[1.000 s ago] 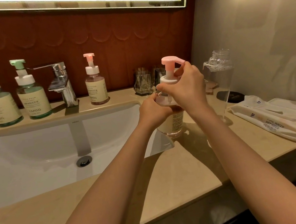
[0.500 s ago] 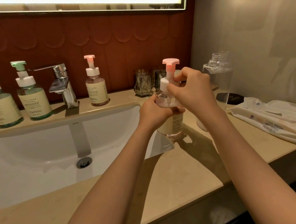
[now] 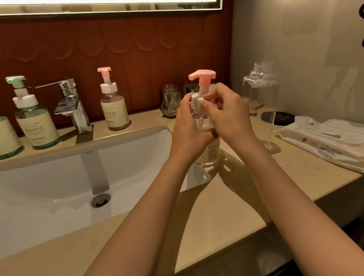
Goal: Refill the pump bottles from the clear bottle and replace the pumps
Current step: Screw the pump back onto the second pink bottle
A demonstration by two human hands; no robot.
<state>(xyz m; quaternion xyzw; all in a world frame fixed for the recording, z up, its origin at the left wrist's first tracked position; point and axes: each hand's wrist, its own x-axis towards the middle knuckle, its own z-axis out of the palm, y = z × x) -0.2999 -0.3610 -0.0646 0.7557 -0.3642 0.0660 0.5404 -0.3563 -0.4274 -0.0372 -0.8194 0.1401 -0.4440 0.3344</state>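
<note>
On the beige counter (image 3: 211, 216) at centre frame, the left hand (image 3: 190, 134) is gripping the body of a pump bottle (image 3: 210, 152) beside the sink (image 3: 43, 194). The right hand (image 3: 227, 114) is pinching the white collar below its pink pump (image 3: 202, 75). Behind, to the right, the clear bottle (image 3: 261, 88) is standing uncapped. A row of three pump bottles (image 3: 36, 128) is lining the upper left.

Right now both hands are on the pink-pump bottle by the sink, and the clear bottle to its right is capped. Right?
No: the head view shows the clear bottle uncapped, its threaded neck open. The left hand and right hand are indeed on the pink-pump bottle.
</note>
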